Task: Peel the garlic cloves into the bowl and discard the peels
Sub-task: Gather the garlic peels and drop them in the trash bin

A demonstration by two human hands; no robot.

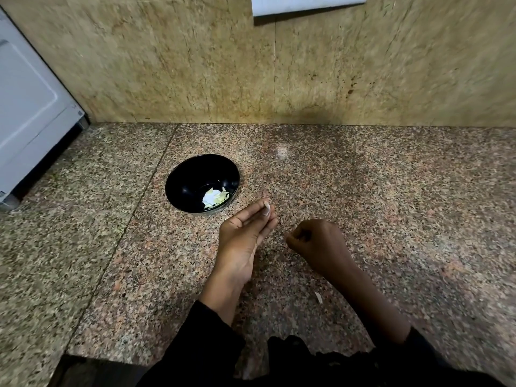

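Note:
A black bowl (202,183) stands on the speckled granite counter (363,191), with pale yellow-white garlic pieces (215,198) at its bottom. My left hand (245,241) lies just right of the bowl, palm turned inward, and pinches a small pale garlic clove (267,207) at its fingertips. My right hand (318,244) hovers to the right of the left with fingers curled; whether it holds anything is hidden. A small pale peel (318,297) lies on the counter beside my right forearm.
A white appliance (30,113) stands at the far left against the tan stone wall (279,65). A white sheet (307,4) hangs on the wall at top. The counter's front edge runs along the bottom left.

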